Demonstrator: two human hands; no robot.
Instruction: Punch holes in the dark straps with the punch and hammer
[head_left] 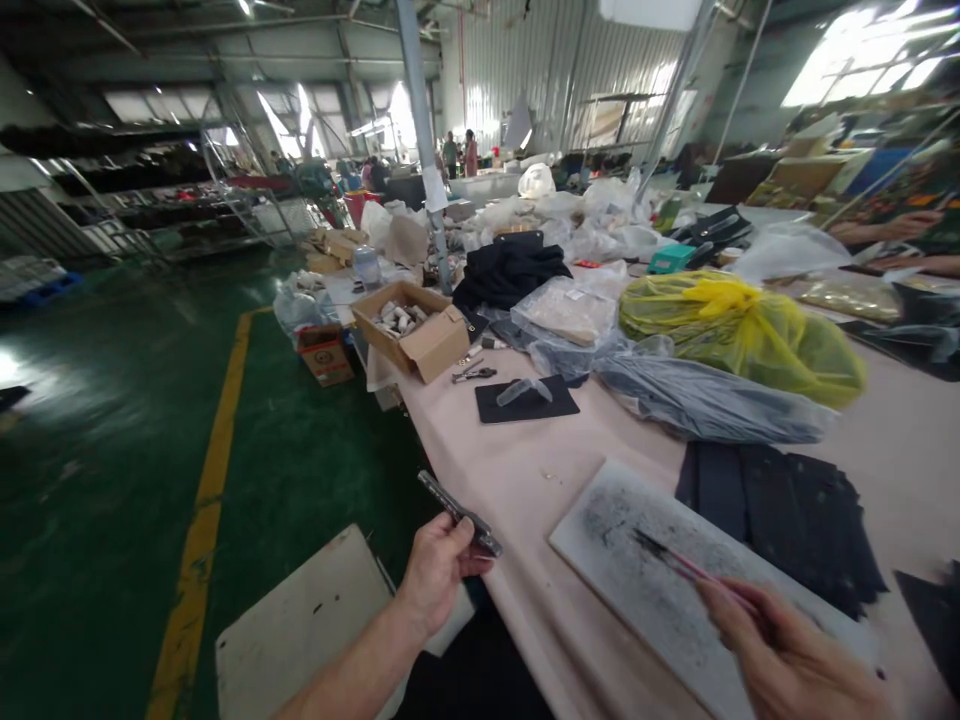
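My left hand [439,565] is closed around a narrow dark strip [459,512], thumb on top, just off the table's near left edge. Its exact kind I cannot make out. In my right hand [780,640] is a thin brush [679,563] with a pinkish handle and a dark tip. The brush tip is over a whitish board [607,520] smeared with black marks; whether it touches is unclear. Beyond the board, on its right, lie dark fabric pieces [780,510]. A black flat piece [559,403] with a clear plastic item on it lies farther up the table.
An open cardboard box [431,345] of small pale items stands at the table's left edge, with pliers [474,374] nearby. A yellow bag [742,330] and plastic-wrapped bundles [712,395] cover the far side. Another person's hand [900,226] shows at right.
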